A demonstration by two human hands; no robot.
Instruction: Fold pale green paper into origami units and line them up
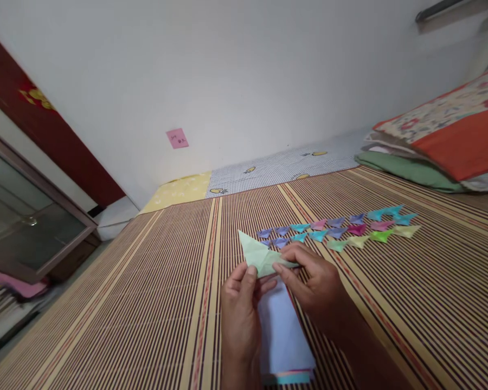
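Observation:
A pale green sheet of folded paper [260,254] is held up between my two hands, with one pointed corner rising at the left. My left hand [242,309] pinches its lower left edge, thumb in front. With thumb and fingers, my right hand [315,276] grips the right end of the paper. Below them lies a stack of paper sheets [287,330], light blue on top, with other colours showing at the near edge. Beyond my hands, several small folded paper pieces [337,233] in many colours sit in two rows on the striped mat [166,292].
Folded bedding [463,135] is piled at the far right. A patterned sheet [260,173] shows along the wall [244,76], which bears a pink note [177,138]. At the left, beyond the mat's edge, stands a glass-fronted cabinet [28,211].

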